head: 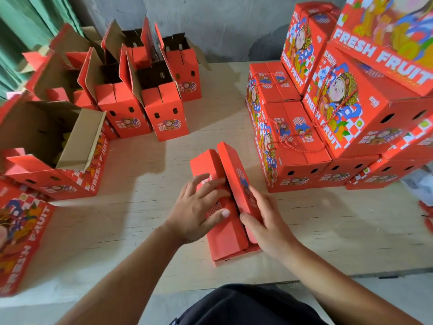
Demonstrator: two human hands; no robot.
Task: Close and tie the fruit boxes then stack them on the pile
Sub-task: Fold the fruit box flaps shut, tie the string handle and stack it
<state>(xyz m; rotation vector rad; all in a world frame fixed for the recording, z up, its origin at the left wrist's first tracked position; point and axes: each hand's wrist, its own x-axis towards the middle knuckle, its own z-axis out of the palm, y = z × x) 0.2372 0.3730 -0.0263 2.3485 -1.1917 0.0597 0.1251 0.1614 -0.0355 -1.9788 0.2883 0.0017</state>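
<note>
A red fruit box [223,238] stands on the wooden table in front of me, its two top flaps nearly meeting along the middle. My left hand [199,207] lies flat on the left flap, fingers spread and pressing it down. My right hand [264,221] holds the right flap, which still stands slightly raised, with the thumb on its inner face and the fingers along its outer side. To the right rises the pile of closed, tied boxes [351,118], with red cords on their tops.
Several open red boxes [145,97] with raised flaps stand at the back left. A larger open box [54,146] sits at the left edge, another printed box [21,242] below it. The wooden table [140,207] ends near my body. Grey wall behind.
</note>
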